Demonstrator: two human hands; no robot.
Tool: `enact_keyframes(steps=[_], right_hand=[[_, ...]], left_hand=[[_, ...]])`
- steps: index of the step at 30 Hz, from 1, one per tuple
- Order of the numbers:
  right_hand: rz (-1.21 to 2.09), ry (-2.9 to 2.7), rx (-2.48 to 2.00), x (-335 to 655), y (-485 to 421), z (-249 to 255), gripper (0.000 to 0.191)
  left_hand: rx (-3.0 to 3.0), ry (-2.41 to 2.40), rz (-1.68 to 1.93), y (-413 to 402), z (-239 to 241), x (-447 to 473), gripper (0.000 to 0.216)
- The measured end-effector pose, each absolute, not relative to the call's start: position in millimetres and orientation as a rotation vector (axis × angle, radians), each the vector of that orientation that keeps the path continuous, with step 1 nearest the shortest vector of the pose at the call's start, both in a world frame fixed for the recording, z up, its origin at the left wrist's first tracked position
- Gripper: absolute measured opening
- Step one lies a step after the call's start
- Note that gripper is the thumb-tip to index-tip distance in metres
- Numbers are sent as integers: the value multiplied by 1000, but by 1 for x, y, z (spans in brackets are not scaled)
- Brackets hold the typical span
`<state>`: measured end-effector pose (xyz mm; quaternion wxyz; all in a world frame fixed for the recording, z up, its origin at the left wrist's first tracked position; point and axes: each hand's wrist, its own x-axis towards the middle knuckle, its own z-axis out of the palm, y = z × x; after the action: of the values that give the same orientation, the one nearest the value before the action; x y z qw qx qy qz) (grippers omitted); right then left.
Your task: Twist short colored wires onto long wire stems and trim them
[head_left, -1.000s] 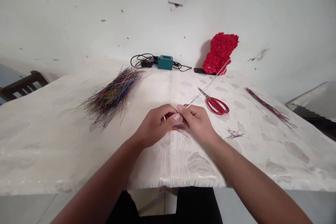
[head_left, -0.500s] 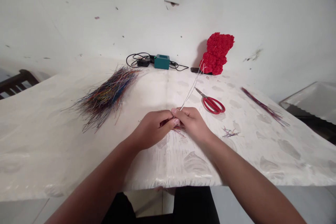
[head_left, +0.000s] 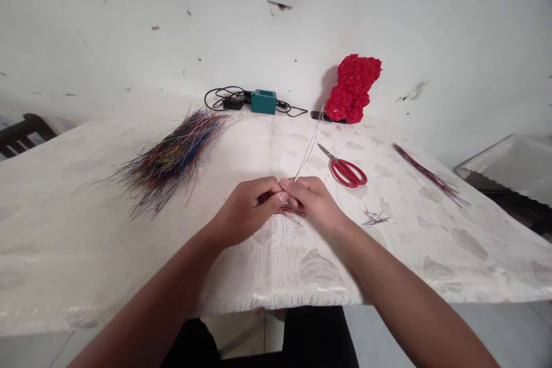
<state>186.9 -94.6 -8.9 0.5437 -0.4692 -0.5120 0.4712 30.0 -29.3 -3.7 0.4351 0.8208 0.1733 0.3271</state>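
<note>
White strands (head_left: 309, 148) at frame centre slant up and slightly right from the right hand (head_left: 314, 201), the nearer one, pinching them; the left hand (head_left: 248, 210) touches it, its own hold hidden.

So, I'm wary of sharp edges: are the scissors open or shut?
The scissors look shut: their blades lie together, narrowing to one point.

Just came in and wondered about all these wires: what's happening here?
A person works bare-handed at a table. The right hand pinches thin pale strands, their free ends reaching away; the left hand meets it at the fingertips, its grip hidden. Short coloured strands lie beneath. Red-handled scissors lie untouched beyond the right hand, with a large coloured bundle to the left.
</note>
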Motion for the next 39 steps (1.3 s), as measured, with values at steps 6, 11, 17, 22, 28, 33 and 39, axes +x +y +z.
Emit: enact_keyframes(steps=[6,11,17,22,28,33,39], right_hand=[[1134,-1217,-1113,187,-93,-9,53],[1093,-1227,-1092,186,-94,-6,51],[1203,-1183,-967,189,-93,-6,49],[1328,-1154,-848,190,-93,-8,48],[1390,-1185,-794,189,-96,-6,48],[1406,-1177,-801,189,-97,-4,49],[1437,-1175,-793,190,-96,-6,48]], left_hand=[[2041,450,826,-30,0,28,21],[2022,525,801,-31,2,27,22],[1911,423,678,-28,3,23,17],[1799,293,624,-24,2,21,16],[1718,307,646,-21,1,21,14],[1700,323,639,-21,-1,21,14],[1660,328,588,-22,0,21,20]])
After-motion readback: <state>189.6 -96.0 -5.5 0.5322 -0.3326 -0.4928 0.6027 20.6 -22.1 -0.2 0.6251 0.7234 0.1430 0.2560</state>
